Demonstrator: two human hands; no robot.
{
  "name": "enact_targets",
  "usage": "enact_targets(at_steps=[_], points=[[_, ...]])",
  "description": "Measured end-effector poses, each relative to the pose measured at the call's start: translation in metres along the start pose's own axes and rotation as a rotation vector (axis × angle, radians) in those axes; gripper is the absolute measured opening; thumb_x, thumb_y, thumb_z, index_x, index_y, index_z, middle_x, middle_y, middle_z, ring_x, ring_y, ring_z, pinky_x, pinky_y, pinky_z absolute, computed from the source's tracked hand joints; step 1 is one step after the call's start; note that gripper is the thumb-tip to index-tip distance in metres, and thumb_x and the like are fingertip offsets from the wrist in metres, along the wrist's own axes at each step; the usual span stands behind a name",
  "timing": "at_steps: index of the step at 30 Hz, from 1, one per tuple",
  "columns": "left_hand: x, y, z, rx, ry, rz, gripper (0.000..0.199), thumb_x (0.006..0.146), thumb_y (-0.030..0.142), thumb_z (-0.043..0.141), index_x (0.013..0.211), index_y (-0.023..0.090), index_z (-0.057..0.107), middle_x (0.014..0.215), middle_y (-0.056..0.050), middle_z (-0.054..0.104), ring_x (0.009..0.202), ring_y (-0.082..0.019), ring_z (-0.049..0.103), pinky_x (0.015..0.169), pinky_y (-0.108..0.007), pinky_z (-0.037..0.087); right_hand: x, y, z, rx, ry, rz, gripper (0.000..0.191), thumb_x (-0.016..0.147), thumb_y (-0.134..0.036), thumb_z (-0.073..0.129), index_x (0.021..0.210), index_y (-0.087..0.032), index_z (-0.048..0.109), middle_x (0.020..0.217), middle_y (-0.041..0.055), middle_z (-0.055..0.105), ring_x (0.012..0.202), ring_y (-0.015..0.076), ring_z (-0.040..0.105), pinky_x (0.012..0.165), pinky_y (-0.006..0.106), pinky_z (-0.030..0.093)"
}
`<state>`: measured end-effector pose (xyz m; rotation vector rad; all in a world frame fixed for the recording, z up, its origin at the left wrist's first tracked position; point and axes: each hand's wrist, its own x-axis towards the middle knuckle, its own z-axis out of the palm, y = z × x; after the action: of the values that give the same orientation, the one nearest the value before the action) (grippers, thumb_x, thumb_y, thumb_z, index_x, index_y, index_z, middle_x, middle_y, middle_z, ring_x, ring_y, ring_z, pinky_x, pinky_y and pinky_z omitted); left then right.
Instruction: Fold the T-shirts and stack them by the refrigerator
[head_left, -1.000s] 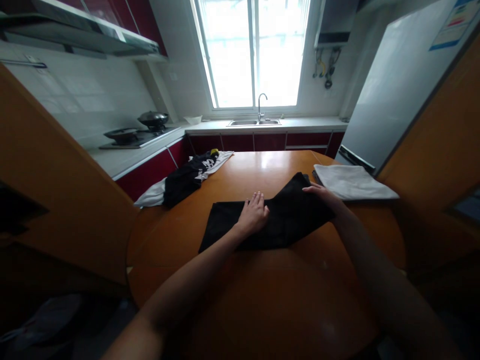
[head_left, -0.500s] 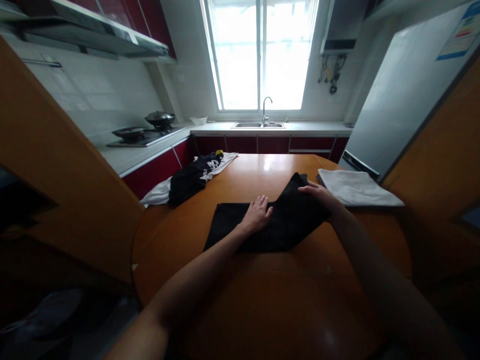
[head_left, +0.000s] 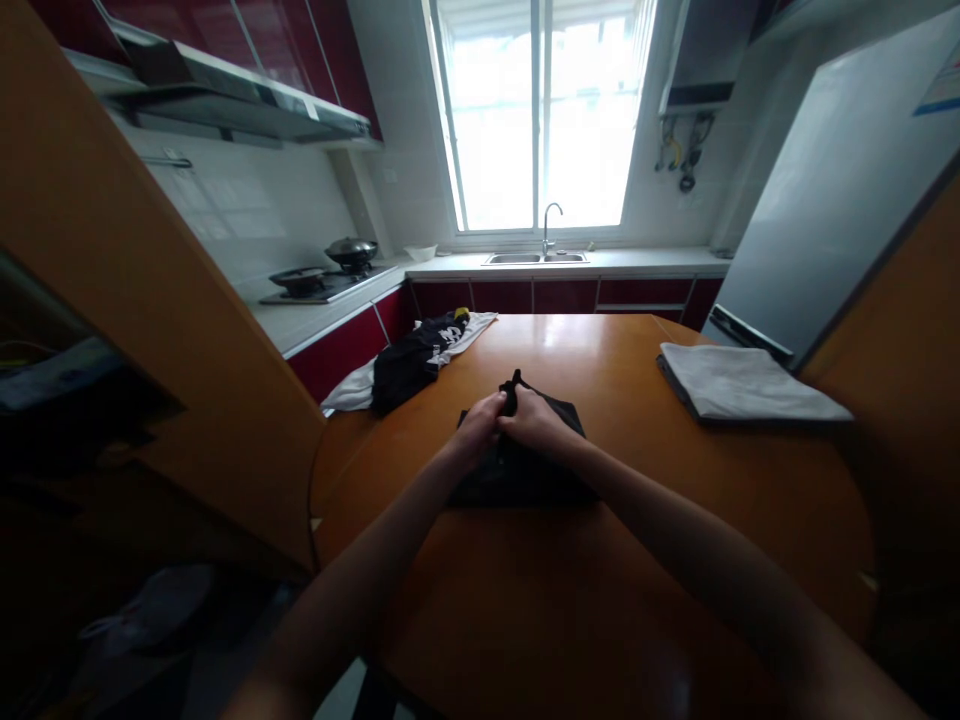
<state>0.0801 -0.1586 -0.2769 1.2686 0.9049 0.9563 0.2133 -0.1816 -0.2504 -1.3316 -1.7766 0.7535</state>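
Frame centre: left hand [head_left: 478,428] and right hand [head_left: 538,420] together, both pinching black cloth [head_left: 525,482]; white cloth [head_left: 754,382] lies mid-right.

Garment [head_left: 525,482] on table [head_left: 570,350], clothes [head_left: 409,368] left, stack [head_left: 750,384] right, sink [head_left: 517,258] behind

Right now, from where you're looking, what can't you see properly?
All in the head view:
- Bunched middle of the black cloth: partly covered by the left hand's grip and the right hand's grip.
- Rest of the fridge sticker: cut off by the right edge.
- Outside the window: washed out by bright light.
- Words on the shirt print: too small and creased.
- Most of the dark layer: hidden under the white cloth.
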Motion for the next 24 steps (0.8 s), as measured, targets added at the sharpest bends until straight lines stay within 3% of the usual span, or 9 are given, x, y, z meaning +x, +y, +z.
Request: enact_targets(at_steps=[3,5,7,9,11,15,19,24], points=[[0.004,-0.024,-0.010,0.103,0.045,0.069,0.045,0.093,0.033,0.054,0.133,0.013,0.060,0.117,-0.011,0.073,0.107,-0.024,0.068,0.092,-0.032,0.054,-0.006,0.010,0.010,-0.056,-0.047,0.024,0.031,0.074,-0.020,0.072,0.104,-0.014,0.065,0.077,0.0028,0.067,0.069,0.0175,0.060,0.063,0.027,0.046],[0.004,-0.033,-0.013,0.199,0.081,0.055,0.057,0.091,0.025,0.054,0.147,0.015,0.048,0.127,-0.011,0.069,0.114,-0.024,0.066,0.097,-0.034,0.053,-0.014,0.017,0.002,-0.031,-0.052,0.006,0.033,0.077,-0.020,0.068,0.110,-0.014,0.067,0.073,0.0019,0.066,0.066,0.0169,0.060,0.063,0.028,0.046],[0.004,-0.035,-0.014,0.306,0.124,0.062,0.067,0.090,0.018,0.052,0.155,0.018,0.037,0.136,-0.010,0.064,0.121,-0.022,0.063,0.102,-0.035,0.051,-0.025,0.028,-0.013,-0.018,0.026,-0.013,0.040,0.080,-0.021,0.064,0.120,-0.014,0.066,0.076,0.0016,0.067,0.067,0.0163,0.060,0.066,0.029,0.047],[0.003,-0.033,-0.014,0.430,0.115,0.141,0.064,0.089,0.014,0.049,0.153,0.020,0.042,0.141,-0.009,0.061,0.127,-0.021,0.059,0.109,-0.035,0.045,-0.042,0.044,-0.028,-0.039,0.119,-0.039,0.044,0.084,-0.024,0.061,0.127,-0.016,0.063,0.084,0.0032,0.069,0.071,0.0167,0.061,0.070,0.031,0.050],[0.001,-0.031,-0.015,0.568,0.056,0.235,0.053,0.090,0.013,0.048,0.142,0.017,0.057,0.139,-0.008,0.063,0.129,-0.022,0.057,0.115,-0.036,0.040,-0.064,0.062,-0.041,-0.096,0.168,-0.077,0.041,0.088,-0.029,0.059,0.127,-0.018,0.063,0.096,0.0063,0.069,0.078,0.0191,0.062,0.075,0.035,0.052],[-0.004,-0.026,-0.016,0.756,0.010,0.349,0.042,0.090,0.016,0.051,0.130,0.014,0.066,0.132,-0.011,0.066,0.123,-0.024,0.060,0.112,-0.037,0.042,-0.106,0.086,-0.051,-0.251,0.150,-0.218,0.043,0.090,-0.037,0.063,0.131,-0.025,0.062,0.125,0.0122,0.061,0.116,0.0286,0.057,0.100,0.048,0.049],[-0.006,-0.020,-0.017,0.773,0.008,0.321,0.047,0.089,0.017,0.056,0.135,0.014,0.063,0.132,-0.012,0.065,0.123,-0.025,0.059,0.111,-0.039,0.043,-0.124,0.082,-0.050,-0.357,0.007,-0.299,0.065,0.087,-0.046,0.069,0.147,-0.030,0.050,0.147,0.0117,0.049,0.138,0.0323,0.041,0.114,0.054,0.038],[-0.008,-0.006,-0.031,0.539,-0.010,0.189,0.056,0.087,0.022,0.062,0.143,0.018,0.057,0.140,-0.011,0.061,0.123,-0.027,0.061,0.106,-0.040,0.049,-0.124,0.078,-0.041,-0.445,-0.083,-0.351,0.074,0.086,-0.042,0.071,0.153,-0.029,0.042,0.159,0.0120,0.036,0.146,0.0355,0.030,0.117,0.059,0.031]])
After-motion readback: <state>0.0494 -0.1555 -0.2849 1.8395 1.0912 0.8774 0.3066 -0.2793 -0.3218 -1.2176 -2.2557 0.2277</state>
